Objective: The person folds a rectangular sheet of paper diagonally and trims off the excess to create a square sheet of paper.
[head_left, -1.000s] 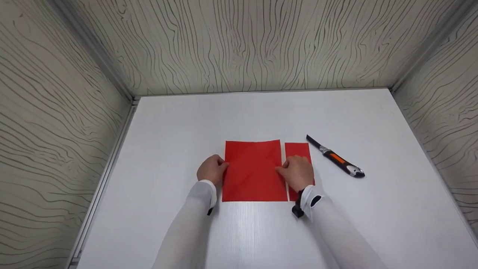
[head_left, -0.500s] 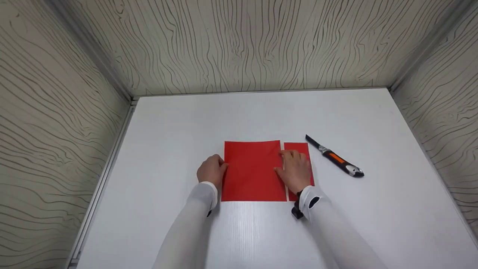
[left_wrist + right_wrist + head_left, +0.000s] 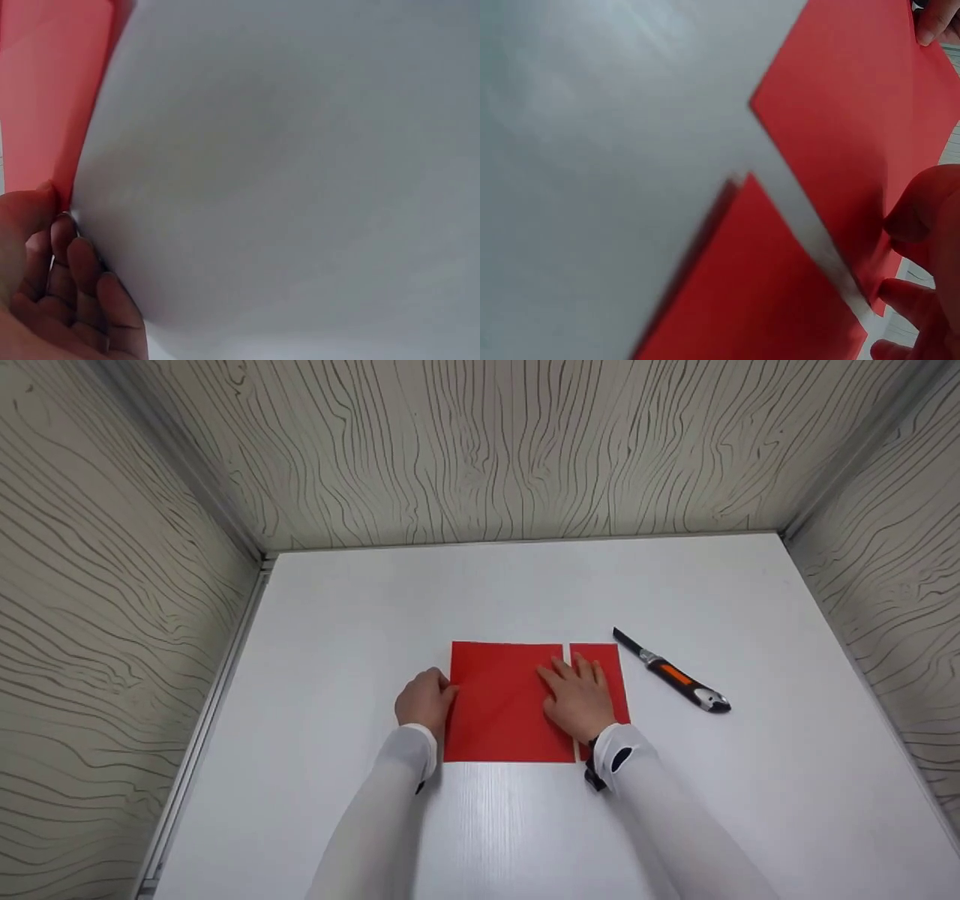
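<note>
A large, nearly square sheet of red paper [image 3: 495, 720] lies on the white table. My left hand [image 3: 422, 699] pinches its left edge; in the left wrist view the thumb is on the red face and the other fingers are curled by the edge. A narrow red paper strip [image 3: 614, 679] sits just right of the sheet, a thin gap between them. Across that gap rests my right hand [image 3: 580, 701], fingers spread out. In the right wrist view its fingertips [image 3: 894, 225] are at the large sheet's surface, near the cut edge.
An orange and black utility knife [image 3: 679, 676], blade out, lies right of the strip, its tip pointing to the back left. The white table [image 3: 360, 607] is bounded by patterned panels [image 3: 480, 457] at the back and both sides.
My right hand has gone from pinching the sheet's right edge to lying with fingers spread. The sheet's raised top right corner now looks flatter. The left hand keeps its hold.
</note>
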Demonstrator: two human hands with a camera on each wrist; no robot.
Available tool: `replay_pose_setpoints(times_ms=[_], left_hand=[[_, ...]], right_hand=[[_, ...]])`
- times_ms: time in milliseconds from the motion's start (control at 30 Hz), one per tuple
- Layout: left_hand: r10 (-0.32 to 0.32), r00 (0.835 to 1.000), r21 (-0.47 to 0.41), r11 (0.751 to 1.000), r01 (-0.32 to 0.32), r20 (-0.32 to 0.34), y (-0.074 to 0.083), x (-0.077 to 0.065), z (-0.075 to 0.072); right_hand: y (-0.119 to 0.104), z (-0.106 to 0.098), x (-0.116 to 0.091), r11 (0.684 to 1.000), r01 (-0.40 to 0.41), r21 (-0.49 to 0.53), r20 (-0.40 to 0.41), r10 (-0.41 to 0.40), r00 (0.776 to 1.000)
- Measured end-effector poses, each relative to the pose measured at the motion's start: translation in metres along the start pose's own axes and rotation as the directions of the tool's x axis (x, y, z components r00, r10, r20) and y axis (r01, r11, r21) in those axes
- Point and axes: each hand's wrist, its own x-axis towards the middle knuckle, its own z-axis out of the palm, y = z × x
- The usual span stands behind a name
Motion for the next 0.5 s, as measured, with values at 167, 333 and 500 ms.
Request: replay_pose_setpoints(times_ms=[167, 333, 500], left_hand=[[0.01, 1.0, 0.029, 1.0, -0.009, -0.013, 0.003, 0.002, 0.002], [0.186, 0.982, 0.194, 0.965, -0.175, -0.039, 0.009, -0.001, 0.006], [0.45, 0.873, 0.351, 0.8, -0.487, 0.187, 0.015, -0.019, 0.009]], right_hand=[[0.001, -0.004, 0.003, 1.0, 0.007, -0.015, 0.017, -0.006, 1.0], [0.002, -0.005, 0.005, 1.0, 0.021, -0.022, 0.01, -0.021, 1.0], [0.001, -0.003, 0.005, 0.999, 0.038, -0.025, 0.007, -0.038, 0.999]])
